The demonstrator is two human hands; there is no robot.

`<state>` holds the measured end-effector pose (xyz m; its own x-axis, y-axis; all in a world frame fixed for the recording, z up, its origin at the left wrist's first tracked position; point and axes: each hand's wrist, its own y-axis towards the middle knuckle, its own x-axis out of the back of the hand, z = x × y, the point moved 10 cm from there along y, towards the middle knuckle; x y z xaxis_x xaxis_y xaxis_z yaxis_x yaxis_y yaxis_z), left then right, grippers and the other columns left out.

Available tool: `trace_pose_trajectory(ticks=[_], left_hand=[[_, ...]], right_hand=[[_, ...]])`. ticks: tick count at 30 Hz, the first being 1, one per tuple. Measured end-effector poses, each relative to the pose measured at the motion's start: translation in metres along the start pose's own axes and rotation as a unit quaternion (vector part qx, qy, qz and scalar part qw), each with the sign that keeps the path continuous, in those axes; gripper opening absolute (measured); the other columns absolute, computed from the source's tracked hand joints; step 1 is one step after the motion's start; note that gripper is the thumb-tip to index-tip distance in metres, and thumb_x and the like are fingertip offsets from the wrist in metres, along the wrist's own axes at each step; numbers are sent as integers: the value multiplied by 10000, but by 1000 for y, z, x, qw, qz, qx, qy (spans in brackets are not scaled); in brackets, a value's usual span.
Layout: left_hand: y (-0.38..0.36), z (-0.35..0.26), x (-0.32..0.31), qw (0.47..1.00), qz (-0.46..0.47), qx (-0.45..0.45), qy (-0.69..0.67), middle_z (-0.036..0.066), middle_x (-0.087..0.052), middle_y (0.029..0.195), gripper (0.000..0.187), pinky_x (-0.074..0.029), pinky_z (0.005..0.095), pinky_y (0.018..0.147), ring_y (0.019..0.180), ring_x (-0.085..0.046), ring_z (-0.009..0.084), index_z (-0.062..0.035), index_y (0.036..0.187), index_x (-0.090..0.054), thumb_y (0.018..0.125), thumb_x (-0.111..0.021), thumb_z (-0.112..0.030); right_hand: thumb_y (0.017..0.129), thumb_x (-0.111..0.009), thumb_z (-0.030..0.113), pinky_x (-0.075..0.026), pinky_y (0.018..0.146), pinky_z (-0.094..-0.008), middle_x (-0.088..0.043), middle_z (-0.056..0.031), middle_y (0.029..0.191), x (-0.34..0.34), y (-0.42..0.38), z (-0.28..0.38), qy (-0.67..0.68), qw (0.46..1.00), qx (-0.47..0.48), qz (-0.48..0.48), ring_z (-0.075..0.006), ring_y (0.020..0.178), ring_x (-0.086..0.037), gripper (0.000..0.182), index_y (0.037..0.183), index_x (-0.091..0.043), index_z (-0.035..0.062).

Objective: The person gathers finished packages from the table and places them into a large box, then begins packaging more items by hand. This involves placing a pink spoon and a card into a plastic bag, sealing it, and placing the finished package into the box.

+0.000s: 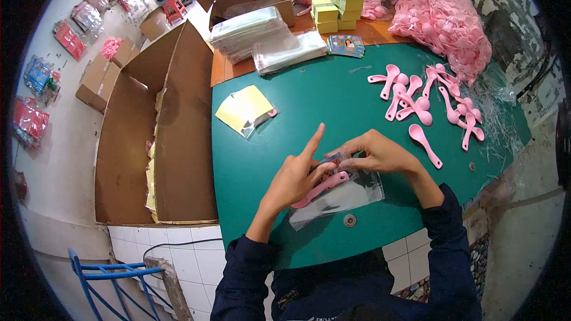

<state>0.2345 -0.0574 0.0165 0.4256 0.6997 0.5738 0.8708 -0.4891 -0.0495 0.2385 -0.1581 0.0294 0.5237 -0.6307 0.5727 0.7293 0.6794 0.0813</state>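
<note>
Close to the table's front edge, a clear plastic bag lies under my hands with a pink spoon at it, its holed handle end toward the right. My left hand pinches the bag's upper edge between thumb and fingers, while its index finger points away from me. From the right, my right hand is closed on the same edge, fingertips curled near my left thumb. A small printed card shows partly between the two hands; fingers cover the rest.
Loose pink spoons lie at right, beside a big bag of spoons. Flat packed pieces with yellow cards lie at left. Stacked plastic bags, printed cards and yellow card stacks stand behind. A tall carton borders the table.
</note>
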Motion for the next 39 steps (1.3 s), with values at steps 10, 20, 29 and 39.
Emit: trace_pose_trajectory(ticks=[10, 20, 29, 39], left_hand=[[1, 30, 29, 978, -21, -3, -206, 102, -672, 819, 666, -496, 274, 666, 745, -638, 146, -82, 1370, -328, 811, -682, -164], [8, 44, 21, 917, -88, 22, -388, 64, -653, 930, 290, -497, 245, 750, 854, -615, 118, 13, 1095, -557, 853, -633, -128], [4, 55, 27, 874, -122, 61, -467, 70, -640, 975, 293, -512, 223, 732, 868, -616, 109, -2, 1131, -526, 876, -599, -128], [3, 59, 26, 836, -131, 61, -529, 47, -612, 962, 272, -528, 233, 743, 884, -607, 105, -9, 1105, -512, 888, -589, -155]], right_hand=[[749, -719, 193, -399, 543, -228, -569, 6, 671, 39, -11, -29, 144, 971, -84, -170, -56, 647, -515, 243, 687, -578, 5], [794, -684, 170, -397, 529, -192, -560, 10, 640, 19, -10, -41, 272, 936, -165, -154, -56, 627, -525, 179, 730, -601, 24], [854, -611, 192, -458, 628, -225, -600, -44, 878, 15, -6, -22, 351, 923, -124, -91, -77, 745, -524, 289, 1045, -611, -25], [846, -622, 195, -545, 740, -297, -614, -130, 1005, 2, -1, 2, 409, 909, -52, -54, -193, 827, -642, 403, 1112, -542, -96]])
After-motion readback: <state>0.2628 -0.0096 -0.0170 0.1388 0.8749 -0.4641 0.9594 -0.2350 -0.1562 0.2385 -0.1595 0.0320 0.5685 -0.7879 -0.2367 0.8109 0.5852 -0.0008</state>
